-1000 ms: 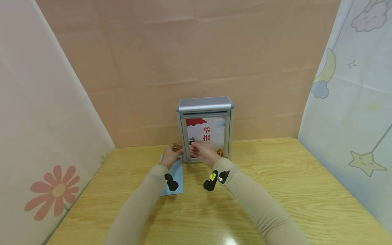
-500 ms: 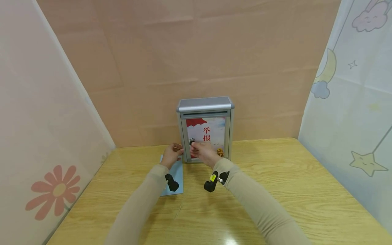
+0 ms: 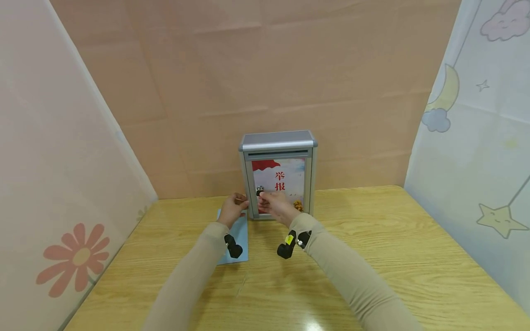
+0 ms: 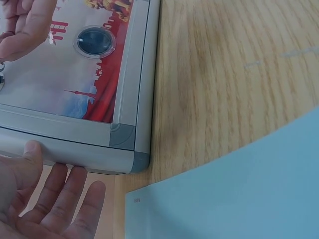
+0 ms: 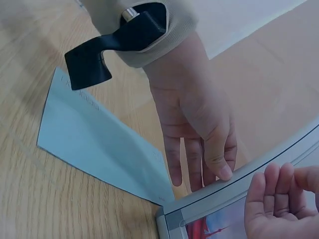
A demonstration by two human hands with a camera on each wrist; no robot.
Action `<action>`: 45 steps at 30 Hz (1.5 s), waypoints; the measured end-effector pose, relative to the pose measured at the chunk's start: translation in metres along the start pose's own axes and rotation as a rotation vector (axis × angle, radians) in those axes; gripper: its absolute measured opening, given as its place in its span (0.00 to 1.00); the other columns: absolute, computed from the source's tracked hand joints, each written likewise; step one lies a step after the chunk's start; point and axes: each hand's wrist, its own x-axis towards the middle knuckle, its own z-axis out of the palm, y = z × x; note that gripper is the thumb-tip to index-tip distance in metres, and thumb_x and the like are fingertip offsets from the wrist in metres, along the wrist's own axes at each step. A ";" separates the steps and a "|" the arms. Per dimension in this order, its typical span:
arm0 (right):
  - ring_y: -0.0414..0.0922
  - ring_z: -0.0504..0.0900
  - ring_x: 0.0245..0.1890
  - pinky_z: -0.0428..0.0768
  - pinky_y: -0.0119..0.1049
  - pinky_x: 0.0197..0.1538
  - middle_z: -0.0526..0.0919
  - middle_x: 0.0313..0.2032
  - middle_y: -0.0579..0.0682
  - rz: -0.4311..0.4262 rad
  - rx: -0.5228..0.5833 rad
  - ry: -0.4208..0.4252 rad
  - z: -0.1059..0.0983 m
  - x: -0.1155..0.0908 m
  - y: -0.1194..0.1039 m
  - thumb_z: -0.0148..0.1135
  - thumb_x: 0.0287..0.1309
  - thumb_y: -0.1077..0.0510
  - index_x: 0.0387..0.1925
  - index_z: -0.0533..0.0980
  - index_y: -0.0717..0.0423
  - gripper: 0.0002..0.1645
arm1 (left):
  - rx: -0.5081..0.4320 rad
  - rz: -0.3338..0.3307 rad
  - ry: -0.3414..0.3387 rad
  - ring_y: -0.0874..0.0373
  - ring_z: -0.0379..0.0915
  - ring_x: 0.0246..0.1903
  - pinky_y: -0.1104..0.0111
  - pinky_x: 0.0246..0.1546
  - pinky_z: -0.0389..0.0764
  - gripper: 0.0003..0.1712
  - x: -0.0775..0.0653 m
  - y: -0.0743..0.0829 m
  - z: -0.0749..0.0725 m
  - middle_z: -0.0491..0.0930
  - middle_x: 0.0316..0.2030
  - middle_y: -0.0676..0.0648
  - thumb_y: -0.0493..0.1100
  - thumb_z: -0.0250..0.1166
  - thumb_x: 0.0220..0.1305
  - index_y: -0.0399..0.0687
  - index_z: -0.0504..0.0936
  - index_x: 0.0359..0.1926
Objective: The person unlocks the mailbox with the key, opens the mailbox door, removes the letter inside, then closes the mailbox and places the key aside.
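A silver-grey letter box [image 3: 276, 140] with a slot near its top and a printed red-and-white front stands upright on the table. On the left of its front is a small metal lock [image 3: 260, 188]. My right hand [image 3: 279, 208] is at this lock, fingers curled, and pinches a small black-headed key [image 3: 259, 193]; its tip is hidden. My left hand [image 3: 232, 210] touches the box's left side with the thumb; in the left wrist view its fingers [image 4: 70, 199] extend along that side. Beneath the left wrist lies a light blue envelope [image 3: 239, 230].
The wooden table [image 3: 372, 239] extends to both sides of the box. An orange-beige cloth backdrop [image 3: 198, 101] hangs behind, with patterned cloth side walls [image 3: 463, 138]. In the left wrist view, a dark round disc [image 4: 94, 41] sits on the box front.
Both hands stay in the same places on the box. The head view has shifted very slightly.
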 end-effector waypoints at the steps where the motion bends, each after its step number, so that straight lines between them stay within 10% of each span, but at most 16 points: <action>1: 0.41 0.77 0.33 0.80 0.40 0.52 0.75 0.30 0.50 -0.014 -0.015 -0.005 0.000 -0.001 -0.001 0.49 0.72 0.60 0.44 0.74 0.72 0.16 | 0.001 -0.002 0.002 0.41 0.77 0.50 0.49 0.50 0.79 0.11 0.000 0.000 0.000 0.77 0.46 0.36 0.37 0.59 0.69 0.37 0.73 0.49; 7: 0.41 0.77 0.31 0.81 0.41 0.51 0.76 0.29 0.50 -0.084 -0.053 -0.016 0.001 -0.005 -0.003 0.50 0.72 0.60 0.38 0.76 0.69 0.14 | 0.017 0.008 0.012 0.40 0.77 0.50 0.52 0.46 0.82 0.11 0.002 -0.001 0.001 0.78 0.46 0.37 0.38 0.59 0.69 0.38 0.73 0.48; 15: 0.41 0.76 0.33 0.77 0.37 0.49 0.76 0.31 0.50 0.095 0.169 0.005 0.000 0.003 -0.001 0.49 0.72 0.62 0.42 0.73 0.65 0.09 | 0.021 0.006 0.012 0.39 0.76 0.52 0.53 0.47 0.82 0.11 0.001 -0.001 0.002 0.77 0.46 0.36 0.38 0.59 0.69 0.37 0.73 0.49; 24: 0.43 0.78 0.35 0.74 0.47 0.61 0.76 0.34 0.52 0.058 0.060 0.003 0.001 0.001 -0.006 0.52 0.71 0.58 0.49 0.72 0.70 0.16 | 0.013 -0.004 0.018 0.40 0.77 0.51 0.52 0.48 0.81 0.11 0.001 0.000 0.002 0.77 0.46 0.37 0.38 0.59 0.69 0.38 0.73 0.50; 45: 0.42 0.78 0.34 0.77 0.43 0.56 0.77 0.33 0.52 0.034 0.051 0.002 0.001 0.000 -0.004 0.51 0.71 0.61 0.48 0.72 0.72 0.15 | 0.001 0.008 0.016 0.39 0.76 0.51 0.50 0.48 0.81 0.11 0.004 -0.002 0.003 0.77 0.46 0.36 0.38 0.59 0.69 0.38 0.74 0.49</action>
